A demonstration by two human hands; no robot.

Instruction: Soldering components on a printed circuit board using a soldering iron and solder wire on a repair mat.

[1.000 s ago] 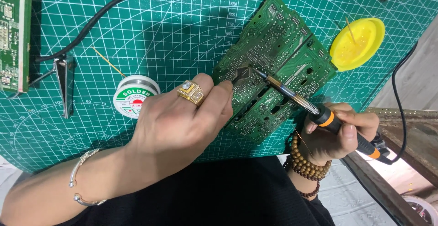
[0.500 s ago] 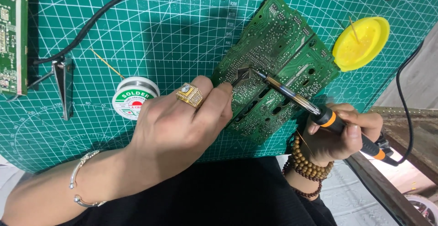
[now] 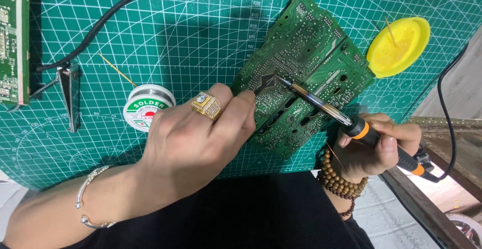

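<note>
Soldering iron (image 3: 321,106) tip on green circuit board (image 3: 306,73), hands steadying

circuit board (image 3: 306,73): matt green laminate, dull metal solder dots | soldering iron (image 3: 326,109): shiny metal shaft, black plastic grip with orange bands | cutting mat (image 3: 175,38): matt green plastic, smooth | lid (image 3: 398,46) at 2 o'clock: glossy yellow plastic | ring (image 3: 207,105): polished gold metal | bead bracelet (image 3: 341,183): brown wood, satin
</note>
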